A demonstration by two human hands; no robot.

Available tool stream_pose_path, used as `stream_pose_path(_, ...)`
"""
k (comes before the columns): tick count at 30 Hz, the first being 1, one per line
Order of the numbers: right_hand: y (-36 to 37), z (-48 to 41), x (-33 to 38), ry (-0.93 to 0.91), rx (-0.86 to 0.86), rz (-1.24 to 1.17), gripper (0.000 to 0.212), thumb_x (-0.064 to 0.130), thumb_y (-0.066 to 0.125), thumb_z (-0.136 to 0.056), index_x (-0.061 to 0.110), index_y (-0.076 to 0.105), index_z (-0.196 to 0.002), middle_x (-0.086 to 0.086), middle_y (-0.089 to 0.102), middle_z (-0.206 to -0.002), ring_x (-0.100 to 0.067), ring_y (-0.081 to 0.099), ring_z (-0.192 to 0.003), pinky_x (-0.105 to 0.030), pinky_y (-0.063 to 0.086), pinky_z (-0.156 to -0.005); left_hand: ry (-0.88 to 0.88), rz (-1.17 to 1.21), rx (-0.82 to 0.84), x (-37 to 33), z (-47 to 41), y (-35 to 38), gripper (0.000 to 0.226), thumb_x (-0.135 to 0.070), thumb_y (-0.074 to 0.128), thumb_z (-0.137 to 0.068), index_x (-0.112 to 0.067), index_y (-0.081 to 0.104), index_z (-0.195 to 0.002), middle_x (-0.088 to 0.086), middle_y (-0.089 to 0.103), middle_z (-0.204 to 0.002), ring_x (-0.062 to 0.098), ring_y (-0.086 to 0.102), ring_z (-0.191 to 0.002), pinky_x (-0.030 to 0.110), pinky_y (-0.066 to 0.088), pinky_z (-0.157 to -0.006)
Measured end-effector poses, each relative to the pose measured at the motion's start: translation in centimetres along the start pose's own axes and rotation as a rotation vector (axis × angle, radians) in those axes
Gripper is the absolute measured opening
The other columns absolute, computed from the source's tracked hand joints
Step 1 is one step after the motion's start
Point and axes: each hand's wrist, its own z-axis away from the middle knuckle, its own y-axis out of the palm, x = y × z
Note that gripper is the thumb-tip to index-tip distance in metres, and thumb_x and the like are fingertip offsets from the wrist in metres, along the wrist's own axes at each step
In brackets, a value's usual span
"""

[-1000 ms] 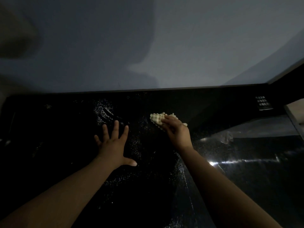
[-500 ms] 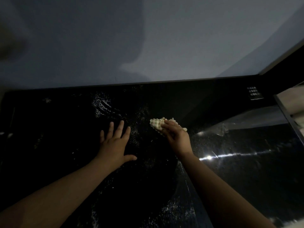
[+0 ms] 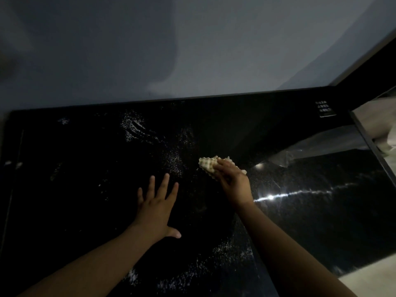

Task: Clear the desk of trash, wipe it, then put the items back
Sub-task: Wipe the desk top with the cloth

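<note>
You are looking down at a glossy black desk (image 3: 70, 200) in a dim room, with a plain grey wall (image 3: 192, 50) rising behind it. Your left hand (image 3: 157, 207) is lying flat on the desk near the middle, palm down. Its fingers are stretching straight and spread, the thumb is pointing right, and it is holding nothing.

Your right hand (image 3: 233, 181) is working just to the right and a little farther back. Its fingers are curling around a crumpled cream checked cloth (image 3: 207, 165), keeping it down on the desk. The bunched end of the cloth is poking out to the left of your fingers.

Fine white powdery specks (image 3: 132, 127) are lying scattered over the desk behind your left hand, and more are showing near the front edge between your forearms. To the right of your right hand, a bright streak of reflected light (image 3: 270, 197) is shining on the desk. A translucent plastic sheet (image 3: 300, 151) is lying at the back right. Beyond it, a small dark label with white lettering (image 3: 324, 109) is showing, too small to read.
</note>
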Motion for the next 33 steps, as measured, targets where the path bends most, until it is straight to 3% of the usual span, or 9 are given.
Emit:
stream_pose_path(18, 0.3, 5.3, 0.0, 0.072, -0.086, -0.017, 0.026, 0.019, 0.066, -0.089, 0.024, 0.07, -0.114, 0.005, 0.059, -0.132, -0.005, 0.044, -0.13, -0.033, 0.036, -0.111, -0.002, 0.021, -0.017, -0.1, -0.7, 0.4, 0.132, -0.066, 0.075, -0.062, -0.026, -0.013, -0.151, 0.009, -0.033, -0.154, 0.043, -0.025, -0.14, 0.065, 0.001, -0.113)
stream_pose_path(28, 0.0, 9.0, 0.2, 0.116, -0.089, 0.008, 0.026, 0.019, 0.065, -0.09, 0.026, 0.069, -0.114, 0.015, 0.055, -0.132, -0.006, 0.041, -0.131, -0.023, 0.029, -0.109, -0.017, -0.013, -0.043, -0.1, -0.8, 0.6, 0.132, -0.068, 0.074, -0.06, -0.027, -0.013, -0.151, 0.008, -0.031, -0.155, 0.042, -0.022, -0.142, 0.063, 0.003, -0.114)
stream_pose_path(33, -0.3, 10.3, 0.1, 0.102, -0.092, 0.0, 0.026, 0.017, 0.066, -0.089, 0.025, 0.069, -0.114, 0.008, 0.057, -0.133, -0.009, 0.044, -0.131, -0.03, 0.034, -0.111, -0.023, -0.018, -0.049, -0.2, -0.7, 0.6, 0.132, -0.067, 0.074, -0.061, -0.027, -0.013, -0.151, 0.007, -0.03, -0.155, 0.042, -0.021, -0.142, 0.063, 0.004, -0.114)
